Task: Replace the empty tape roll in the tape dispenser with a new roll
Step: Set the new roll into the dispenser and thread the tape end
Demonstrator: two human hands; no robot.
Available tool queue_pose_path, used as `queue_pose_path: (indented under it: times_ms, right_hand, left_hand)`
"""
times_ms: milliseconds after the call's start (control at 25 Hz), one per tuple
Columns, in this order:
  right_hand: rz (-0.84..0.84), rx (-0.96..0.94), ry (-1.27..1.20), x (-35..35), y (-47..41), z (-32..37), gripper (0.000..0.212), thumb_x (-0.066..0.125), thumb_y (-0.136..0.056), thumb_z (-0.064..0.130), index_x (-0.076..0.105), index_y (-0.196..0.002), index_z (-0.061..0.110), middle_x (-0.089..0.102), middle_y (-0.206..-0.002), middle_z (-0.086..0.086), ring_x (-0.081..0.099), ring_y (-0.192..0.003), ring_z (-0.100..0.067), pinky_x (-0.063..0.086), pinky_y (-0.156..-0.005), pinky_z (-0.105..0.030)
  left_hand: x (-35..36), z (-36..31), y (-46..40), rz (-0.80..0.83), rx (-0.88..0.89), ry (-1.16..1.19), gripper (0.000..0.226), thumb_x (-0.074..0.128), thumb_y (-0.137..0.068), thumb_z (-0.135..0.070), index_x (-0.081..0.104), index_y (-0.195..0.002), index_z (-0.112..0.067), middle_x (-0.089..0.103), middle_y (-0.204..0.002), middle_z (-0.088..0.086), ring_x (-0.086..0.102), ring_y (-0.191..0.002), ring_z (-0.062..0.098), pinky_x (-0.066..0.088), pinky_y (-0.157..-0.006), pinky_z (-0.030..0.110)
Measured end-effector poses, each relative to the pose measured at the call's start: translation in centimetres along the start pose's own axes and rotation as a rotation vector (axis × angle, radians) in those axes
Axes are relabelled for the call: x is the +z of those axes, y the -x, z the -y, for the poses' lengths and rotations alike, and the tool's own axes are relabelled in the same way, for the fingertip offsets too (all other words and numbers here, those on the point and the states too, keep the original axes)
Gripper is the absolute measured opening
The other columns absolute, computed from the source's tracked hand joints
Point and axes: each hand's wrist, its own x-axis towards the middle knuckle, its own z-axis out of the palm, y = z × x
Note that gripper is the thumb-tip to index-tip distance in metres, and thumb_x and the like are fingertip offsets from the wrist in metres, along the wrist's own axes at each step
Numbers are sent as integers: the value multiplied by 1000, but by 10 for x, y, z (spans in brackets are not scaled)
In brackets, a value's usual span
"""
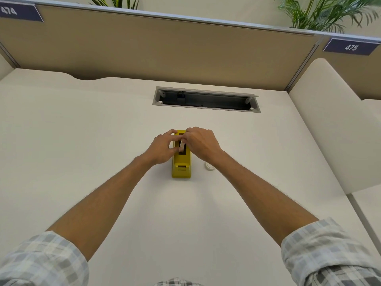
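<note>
A yellow tape dispenser (pixel 181 164) stands on the pale table (pixel 82 141), its cutter end toward the person and its open well under both hands; the left hand (pixel 162 148) comes in from the left side of the well and the right hand (pixel 201 143) from the right, their fingertips meeting above it. Between the two grips sits a pale tape roll (pixel 181 147), standing on edge and slightly tilted in the dark well; the left grip is pressed onto the roll's left face with thumb and fingers, pinching it, while the right grip curls over the roll's far and right side, and whether those fingers actually clamp the roll I cannot tell, as the knuckles hide the contact. Just to the right of the right wrist, near the dispenser's cutter end but apart from it, a small white round thing (pixel 208 166) lies on the table, partly covered by the forearm. Beyond both grips, further along the table, is an open cable tray (pixel 206 99) set into the surface, and behind it a tan partition (pixel 165 50).
</note>
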Motion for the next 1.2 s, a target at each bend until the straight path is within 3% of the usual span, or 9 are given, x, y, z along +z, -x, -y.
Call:
queue_pose_path:
  times_ms: [240, 400, 600, 760, 1200]
  right_hand:
    - [45, -42, 8, 2, 2, -2, 16, 51, -100, 19, 57, -111, 9, 62, -105, -9, 58, -87, -19, 49, -65, -30]
    - [60, 11, -50, 2, 1, -2, 18, 48, -101, 22, 56, -111, 9, 60, -106, -8, 50, -81, -16, 41, -62, -28]
    - [31, 110, -272, 1, 4, -6, 27, 49, -100, 32, 67, -108, 14, 68, -106, -3, 64, -89, -19, 51, -72, -29]
    - [43, 112, -252, -3, 1, -6, 25, 51, -100, 29, 70, -109, 14, 70, -108, -3, 65, -92, -20, 52, -76, -30]
    - [67, 66, -141, -1, -8, -5, 15, 54, -99, 20, 59, -109, 10, 62, -104, -7, 58, -84, -19, 52, -69, -30]
  left_hand:
    - [0, 0, 0, -3, 23, 15, 39, 61, -90, -23, 58, -129, -30, 44, -147, 2, 53, -119, 31, 43, -103, 49]
    - [0, -1, 0, -4, 3, -2, 41, 60, -92, -23, 56, -132, -29, 41, -149, 2, 49, -125, 31, 40, -106, 49]
    - [0, -2, 1, 0, 0, 16, 42, 60, -92, -26, 54, -133, -31, 41, -149, 2, 47, -127, 30, 40, -107, 49]
    - [0, -3, 1, 2, -13, 8, 44, 60, -92, -25, 53, -134, -31, 40, -150, 2, 47, -128, 30, 40, -107, 49]
    - [-5, -7, 0, -25, -47, 51, 45, 69, -86, -22, 60, -129, -27, 44, -147, 1, 46, -129, 30, 40, -107, 46]
